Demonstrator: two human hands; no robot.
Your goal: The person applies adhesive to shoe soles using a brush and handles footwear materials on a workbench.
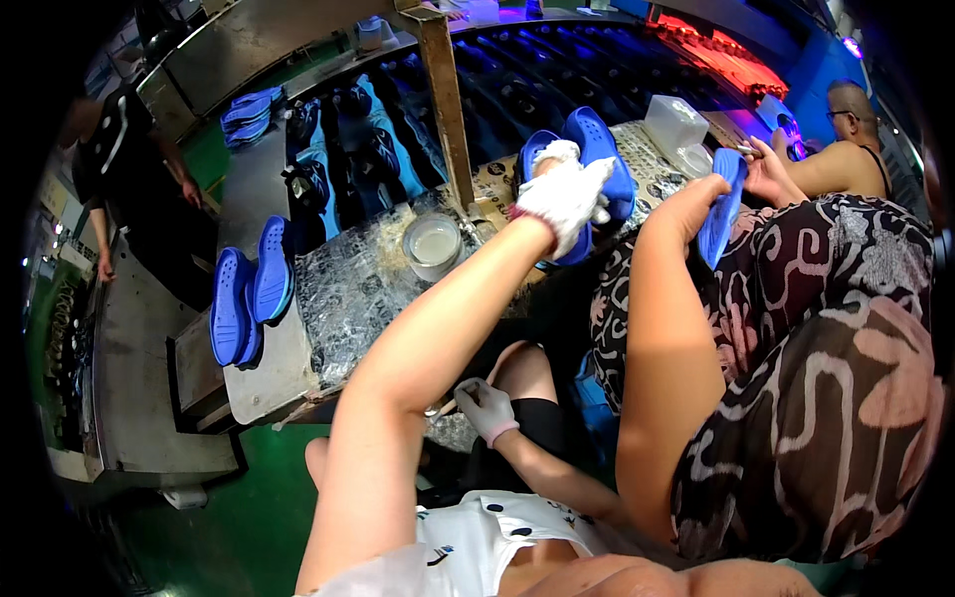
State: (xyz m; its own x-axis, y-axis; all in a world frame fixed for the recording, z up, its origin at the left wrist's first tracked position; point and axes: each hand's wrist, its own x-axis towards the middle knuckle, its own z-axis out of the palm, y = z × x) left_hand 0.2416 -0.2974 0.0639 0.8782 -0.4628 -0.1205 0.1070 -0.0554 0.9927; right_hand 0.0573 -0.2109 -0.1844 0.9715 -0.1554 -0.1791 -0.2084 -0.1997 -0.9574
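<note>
Green flooring (269, 478) runs below a film-covered bench (333, 298), where the left hand (567, 199) lies over blue soles (600, 137) near the front edge, its grip hidden, while the right hand (485, 410) pinches a thin stick (450, 406). Sole handling seems in hand, and the next move likely calls for a secure hold on 1 sole. Sideways room looks tight between the post (448, 109) and cup (432, 244) leftward and a neighbour's arm (667, 328) rightward.

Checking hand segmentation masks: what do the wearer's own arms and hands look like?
Left hand: bulky white fabric glove, reddish cuff. Right hand: smoother whitish glove, pale pink cuff. Left forearm and right forearm bare; pale sleeve at the left upper arm. No cables visible.
</note>
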